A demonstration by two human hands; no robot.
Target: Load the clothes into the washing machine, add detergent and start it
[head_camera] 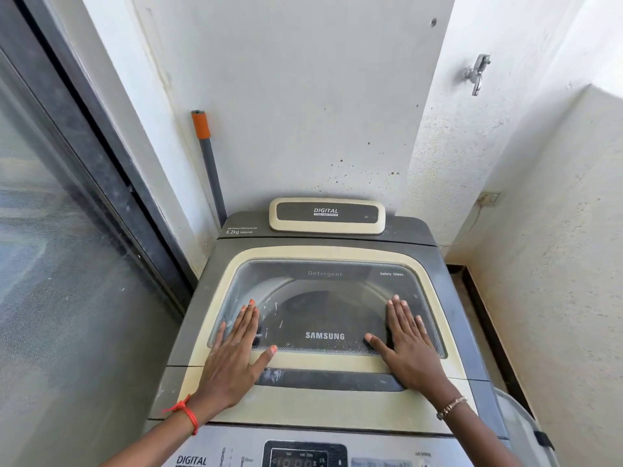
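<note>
1. Left grip (236, 352): spread flat, palm down, fingers straight, on the near left part of the lid (323, 308). It pinches nothing. There is a red thread at the wrist.
2. Right grip (409, 345): also spread flat, on the near right part of the lid. It holds nothing. There is a bracelet at the wrist.
3. Lid: glass in a cream frame, lying shut over the tub. The palms sit one on each side of the brand name, probably so the load on it is even. I cannot tell whether they are pressing it home or getting ready to lift it.
4. Washing machine (448, 264): a top-loader, backed against the far wall in a corner.
5. Clothes: none in sight. The tub behind the dusty glass is dark, so its contents cannot be made out.
6. Detergent: no pack is seen. The word is printed at the far edge of the glass, likely marking the drawer.
7. Control panel (305, 455): at the nearest edge, handy to either grip for starting. Its digits are too small to read.
8. Mop handle (207, 153): grey with an orange sleeve, leaning far left behind the machine, apparently stowed there.
9. Tap (477, 74): on the far right wall, presumably the water feed.
</note>
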